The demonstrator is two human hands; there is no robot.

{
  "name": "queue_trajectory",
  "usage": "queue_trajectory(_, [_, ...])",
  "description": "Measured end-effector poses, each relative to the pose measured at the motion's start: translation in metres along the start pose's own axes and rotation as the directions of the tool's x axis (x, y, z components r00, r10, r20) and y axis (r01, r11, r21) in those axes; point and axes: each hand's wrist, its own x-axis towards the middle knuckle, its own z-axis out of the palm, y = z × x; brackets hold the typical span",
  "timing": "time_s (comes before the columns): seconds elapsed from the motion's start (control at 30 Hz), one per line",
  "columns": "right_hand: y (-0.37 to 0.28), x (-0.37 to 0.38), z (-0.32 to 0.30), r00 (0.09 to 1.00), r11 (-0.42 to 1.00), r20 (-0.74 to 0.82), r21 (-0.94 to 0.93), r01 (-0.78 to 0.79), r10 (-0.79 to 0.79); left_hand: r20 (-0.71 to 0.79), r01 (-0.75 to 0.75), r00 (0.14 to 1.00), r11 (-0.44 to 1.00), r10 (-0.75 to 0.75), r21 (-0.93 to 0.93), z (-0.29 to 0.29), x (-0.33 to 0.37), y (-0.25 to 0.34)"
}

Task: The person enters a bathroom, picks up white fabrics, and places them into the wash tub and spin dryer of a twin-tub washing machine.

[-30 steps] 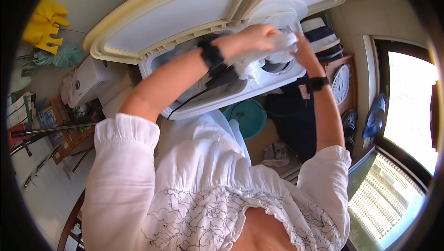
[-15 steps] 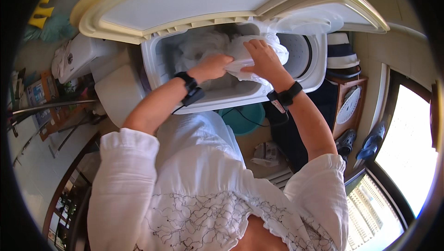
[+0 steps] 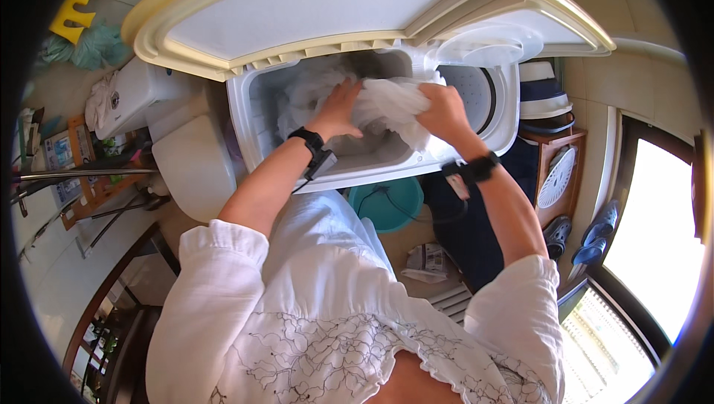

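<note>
A twin-tub washing machine (image 3: 349,175) stands before me with its lids raised. Sheer white cloth (image 3: 390,100) is bunched over the large left tub, and more of it lies inside. My right hand (image 3: 445,115) grips the bunch near the divider between the tubs, fingers closed round the fabric. Thumb and fingers spread, my left hand (image 3: 338,112) is against the cloth at the middle of the left tub; part of its fingertips is hard to see. The round spin tub (image 3: 474,91) on the right is partly hidden by my right hand.
Two cream-edged lids (image 3: 297,13) rise behind the tubs, with a clear round inner cover (image 3: 487,43). A toilet (image 3: 193,166) is close on the left. A teal basin (image 3: 387,207) sits on the floor. Stacked basins (image 3: 547,99) top a wooden cabinet (image 3: 569,140) at right.
My right hand has closed on the cloth and shifted slightly right. My left hand has let go and spread its fingers. The cloth is now stretched into a loose bunch between them.
</note>
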Motion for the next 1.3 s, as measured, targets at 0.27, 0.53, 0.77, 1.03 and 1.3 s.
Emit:
queue_trajectory(0.27, [-0.056, -0.050, -0.117, 0.999, 0.963, 0.016, 0.264, -0.053, 0.051, -0.285, -0.168, 0.958, 0.866, 0.031, -0.471, -0.004, 0.017, 0.069])
queue_trajectory(0.53, [-0.015, -0.089, -0.221, 0.818, 0.755, -0.399, 0.652, -0.064, 0.414, -0.362, -0.317, 0.922, 0.798, 0.134, -0.512, -0.184, -0.021, 0.227])
queue_trajectory(0.77, [0.025, -0.079, -0.233, 0.785, 0.776, -0.506, 0.629, 0.052, 0.357, -0.359, -0.559, 0.827, 0.694, 0.432, -0.454, -0.232, -0.008, 0.365])
queue_trajectory(1.03, [0.132, -0.070, -0.082, 0.900, 0.889, -0.031, 0.172, -0.424, 0.435, -0.088, -0.238, 0.971, 0.947, 0.224, -0.215, -0.072, 0.099, 0.286])
queue_trajectory(1.3, [-0.001, -0.019, -0.008, 0.953, 0.992, -0.289, 0.051, 0.113, -0.093, -0.238, 0.071, 0.963, 0.969, -0.128, -0.236, -0.059, 0.022, 0.065])
